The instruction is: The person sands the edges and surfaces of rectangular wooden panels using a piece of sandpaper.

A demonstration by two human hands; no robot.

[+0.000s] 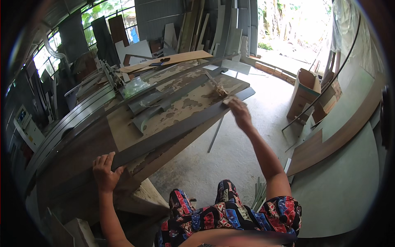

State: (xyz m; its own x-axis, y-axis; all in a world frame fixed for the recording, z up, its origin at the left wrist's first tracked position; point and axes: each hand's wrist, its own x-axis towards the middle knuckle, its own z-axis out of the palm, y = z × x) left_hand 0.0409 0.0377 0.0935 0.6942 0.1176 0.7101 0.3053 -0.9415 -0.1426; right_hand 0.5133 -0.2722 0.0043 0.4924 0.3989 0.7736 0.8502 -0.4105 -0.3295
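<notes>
A long dark grey board [177,131] lies slanting along the near edge of a worn workbench top [197,99]. At its lower left, my left hand [106,171] grips the board's edge, fingers over the top and thumb apart. Toward the far right end, my right hand [241,114] is closed on a small pale pad [227,100] pressed against the board; the pad's kind is not clear. Just beyond that hand, a crumpled brown clump [221,91] sits on the bench. Shorter dark strips [181,91], one with a notched outline, lie behind the board.
A table saw with a ribbed metal top [88,111] stands to the left. An orange-brown panel [177,59] lies across the back. On the right are an open cardboard box [304,92], a thin dark rod [325,92] and large leaning sheets [337,181]. Boards [224,29] lean at the rear wall.
</notes>
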